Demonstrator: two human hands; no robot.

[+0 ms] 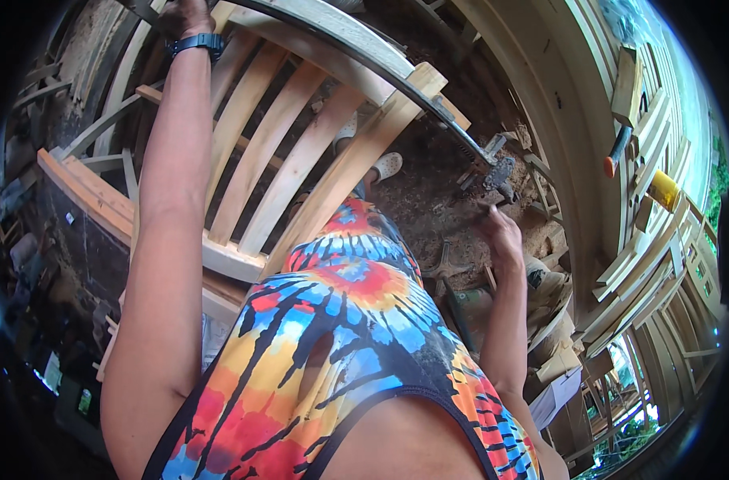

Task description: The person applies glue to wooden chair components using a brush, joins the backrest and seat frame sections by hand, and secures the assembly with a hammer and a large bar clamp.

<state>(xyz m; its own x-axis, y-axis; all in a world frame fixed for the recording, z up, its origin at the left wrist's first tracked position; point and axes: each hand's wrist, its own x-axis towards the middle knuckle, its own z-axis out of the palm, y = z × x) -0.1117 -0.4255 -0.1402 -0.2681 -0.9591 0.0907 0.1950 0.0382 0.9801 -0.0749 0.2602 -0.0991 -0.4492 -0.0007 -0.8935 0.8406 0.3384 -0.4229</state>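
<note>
A slatted wooden frame (288,112) of pale and reddish bars stands before me, leaning close to my legs. Over its far edge runs a long metal bar clamp (364,56), its jaw and screw end (496,170) sticking out to the right of the frame. My left hand (187,18), with a dark watch at the wrist, is at the upper left, cut by the picture's edge. It appears closed round a dark metal bar (143,10) beside the frame. My right hand (500,230) is just nearer than the clamp's screw end. Its fingers are bent and dark; whether they touch anything is unclear.
Stacked boards and curved wooden parts (660,248) line the right side, with an orange-tipped tool (618,150) and a yellow container (663,190) among them. Wood scraps and shavings litter the dirt floor (428,192). More wooden pieces (92,192) stand at left.
</note>
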